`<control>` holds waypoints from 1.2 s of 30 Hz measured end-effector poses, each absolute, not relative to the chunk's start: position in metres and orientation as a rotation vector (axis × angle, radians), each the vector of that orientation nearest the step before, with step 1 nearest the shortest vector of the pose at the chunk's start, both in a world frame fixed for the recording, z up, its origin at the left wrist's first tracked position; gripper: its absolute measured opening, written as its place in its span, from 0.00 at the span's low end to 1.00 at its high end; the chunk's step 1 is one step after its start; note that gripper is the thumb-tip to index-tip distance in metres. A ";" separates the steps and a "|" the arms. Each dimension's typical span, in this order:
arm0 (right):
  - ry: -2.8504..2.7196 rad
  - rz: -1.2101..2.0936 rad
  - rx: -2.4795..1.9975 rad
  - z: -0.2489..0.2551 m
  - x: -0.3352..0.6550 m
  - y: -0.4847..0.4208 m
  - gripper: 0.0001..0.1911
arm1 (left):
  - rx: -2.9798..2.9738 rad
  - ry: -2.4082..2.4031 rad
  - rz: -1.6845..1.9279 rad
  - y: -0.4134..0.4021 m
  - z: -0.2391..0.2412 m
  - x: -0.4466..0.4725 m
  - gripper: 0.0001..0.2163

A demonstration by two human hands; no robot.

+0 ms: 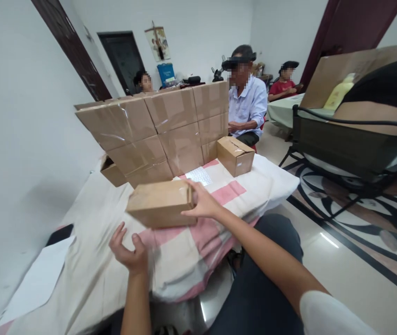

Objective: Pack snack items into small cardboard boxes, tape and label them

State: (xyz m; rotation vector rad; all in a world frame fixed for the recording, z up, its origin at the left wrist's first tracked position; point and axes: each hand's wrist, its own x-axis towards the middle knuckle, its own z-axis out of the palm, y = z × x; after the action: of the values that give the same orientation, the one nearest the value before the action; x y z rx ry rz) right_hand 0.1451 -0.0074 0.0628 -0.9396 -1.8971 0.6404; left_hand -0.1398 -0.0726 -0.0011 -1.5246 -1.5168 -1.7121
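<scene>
Cardboard fills the middle of the frame: the right hand (202,203) grips the right end of a small brown box (161,203), fingers wrapped over its top edge, holding it tilted just above the table. Below and left of it, the left hand (130,249) hangs open, palm up and fingers curled, close under the box but not touching it. Both sit over a cloth-covered table (90,274) with pink and white checks. Further up the frame, a second small box (235,155) rests on the cloth at centre right, and a wall of stacked cartons (159,132) rises behind. A flat white blister sheet (198,176) lies between them. Beyond the cartons, a person in a light shirt (249,104) sits.
</scene>
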 end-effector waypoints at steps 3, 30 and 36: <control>-1.641 0.294 -1.199 0.077 0.213 -0.032 0.58 | -1.549 -1.583 -1.808 -0.064 -0.004 -0.136 0.16; -0.997 -0.026 -1.807 0.051 0.408 -0.078 0.65 | -1.528 -2.078 -2.046 -0.059 -0.004 -0.129 0.15; -1.129 0.034 -1.755 0.049 0.402 -0.065 0.64 | -1.549 -2.076 -2.103 -0.058 -0.007 -0.131 0.15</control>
State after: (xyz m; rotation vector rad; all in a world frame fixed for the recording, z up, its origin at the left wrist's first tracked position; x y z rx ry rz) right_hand 0.4017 -0.0654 0.0493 -1.7546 -1.1294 0.0343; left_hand -0.1305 -0.0577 -0.0071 -1.5490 -2.0755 -2.1027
